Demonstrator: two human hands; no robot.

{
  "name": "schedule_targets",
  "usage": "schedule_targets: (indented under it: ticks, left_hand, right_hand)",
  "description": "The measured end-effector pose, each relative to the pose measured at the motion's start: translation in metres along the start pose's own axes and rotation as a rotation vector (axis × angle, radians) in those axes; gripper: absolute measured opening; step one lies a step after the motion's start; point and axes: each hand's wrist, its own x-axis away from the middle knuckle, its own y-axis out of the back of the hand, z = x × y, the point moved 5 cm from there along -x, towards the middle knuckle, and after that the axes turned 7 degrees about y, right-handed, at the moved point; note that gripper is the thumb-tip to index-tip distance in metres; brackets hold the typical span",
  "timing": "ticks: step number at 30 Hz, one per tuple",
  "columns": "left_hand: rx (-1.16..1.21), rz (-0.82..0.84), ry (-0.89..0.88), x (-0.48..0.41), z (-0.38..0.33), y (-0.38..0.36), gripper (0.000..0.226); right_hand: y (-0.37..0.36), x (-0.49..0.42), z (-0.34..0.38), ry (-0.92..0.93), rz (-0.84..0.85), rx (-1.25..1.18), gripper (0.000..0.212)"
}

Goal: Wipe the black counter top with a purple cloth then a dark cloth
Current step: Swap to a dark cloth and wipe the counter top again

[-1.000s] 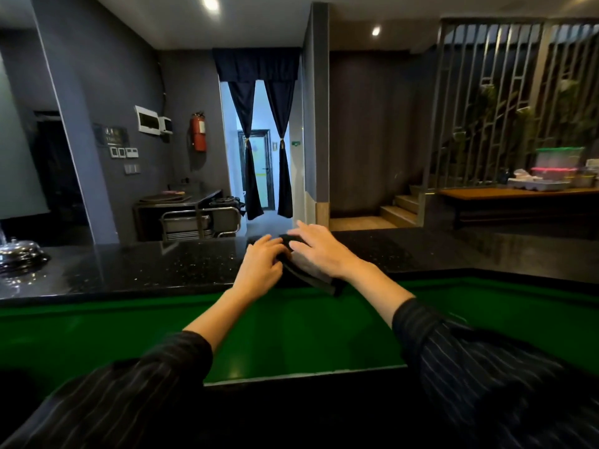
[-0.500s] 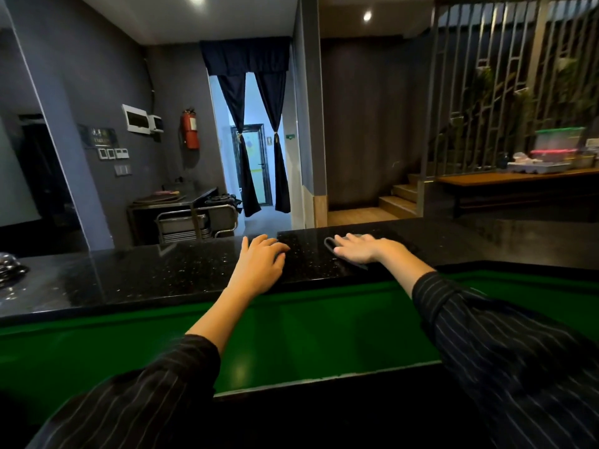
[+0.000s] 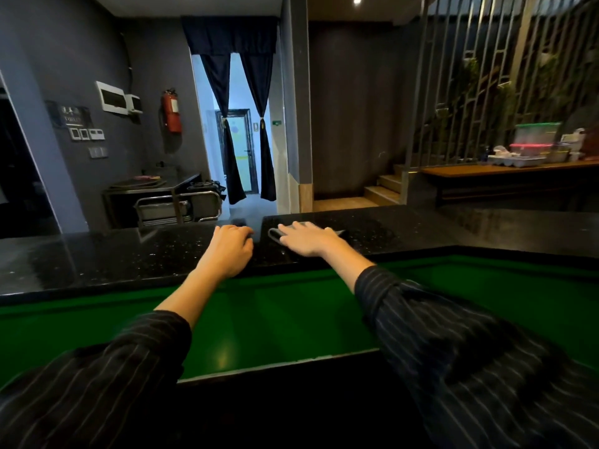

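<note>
The black speckled counter top (image 3: pixel 97 260) runs across the view in front of me. My right hand (image 3: pixel 308 239) lies flat, palm down, on a folded dark grey cloth (image 3: pixel 274 233) near the counter's far edge. Only the cloth's left rim and a right corner show around the fingers. My left hand (image 3: pixel 231 247) rests on the bare counter just left of the cloth, apart from it, fingers loosely curled and holding nothing. No purple cloth is in view.
A green lower surface (image 3: pixel 259 319) lies between me and the counter. Beyond the counter are a metal cart (image 3: pixel 176 207) at left, a curtained doorway (image 3: pixel 240 150), steps, and a wooden bench (image 3: pixel 505 171) with plastic containers at right.
One second ago both hands held the dark cloth at the counter's near edge. The right hand has since laid it flat farther back, and the left hand has let go and rests beside it.
</note>
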Motion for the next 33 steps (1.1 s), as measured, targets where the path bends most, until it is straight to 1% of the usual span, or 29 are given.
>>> schedule_targets:
  ticks: [2,4,6,8,10,12,18,20,22,24,26,28,30,33]
  left_hand:
    - [0.013,0.014,-0.014,0.000,-0.001,0.000,0.033]
    - [0.028,0.010,-0.031,0.002,-0.002,0.000,0.033]
    - [0.050,-0.005,-0.053,0.005,-0.008,0.003,0.034]
    - [0.069,-0.008,-0.071,0.009,-0.015,0.006,0.036]
    - [0.082,0.011,-0.064,0.011,-0.019,0.007,0.037]
    - [0.079,0.035,-0.046,0.013,-0.020,0.007,0.036]
    - [0.091,0.122,0.028,0.017,-0.015,0.010,0.039]
    - [0.103,0.151,0.046,0.019,-0.016,0.012,0.041]
    - [0.111,0.168,0.065,0.020,-0.016,0.014,0.042]
    - [0.123,0.183,0.071,0.021,-0.018,0.014,0.042]
    - [0.132,0.187,0.076,0.022,-0.019,0.014,0.043]
    - [0.126,0.180,0.074,0.022,-0.020,0.014,0.042]
    - [0.117,0.172,0.067,0.020,-0.020,0.012,0.042]
    - [0.110,0.158,0.065,0.017,-0.020,0.010,0.040]
  right_hand:
    - [0.007,0.020,-0.038,-0.067,-0.014,-0.009,0.054]
    - [0.014,0.035,-0.084,-0.202,-0.029,-0.019,0.053]
    - [0.017,0.043,-0.114,-0.316,-0.034,-0.034,0.053]
    - [0.016,0.041,-0.117,-0.406,-0.034,-0.020,0.053]
    - [0.014,0.034,-0.104,-0.486,-0.038,0.022,0.056]
    - [0.013,0.024,-0.078,-0.465,-0.049,0.040,0.057]
    - [-0.004,0.016,0.022,-0.140,-0.074,0.031,0.055]
    - [-0.008,0.027,0.026,-0.072,-0.069,0.000,0.054]
    - [-0.004,0.044,0.007,-0.051,-0.091,-0.007,0.053]
    - [0.004,0.062,-0.032,-0.109,-0.112,-0.006,0.052]
    - [0.011,0.078,-0.078,-0.226,-0.115,-0.007,0.052]
    - [0.015,0.085,-0.117,-0.332,-0.083,-0.016,0.053]
    - [0.016,0.080,-0.136,-0.412,-0.049,-0.017,0.054]
    - [0.017,0.060,-0.127,-0.516,-0.032,0.021,0.056]
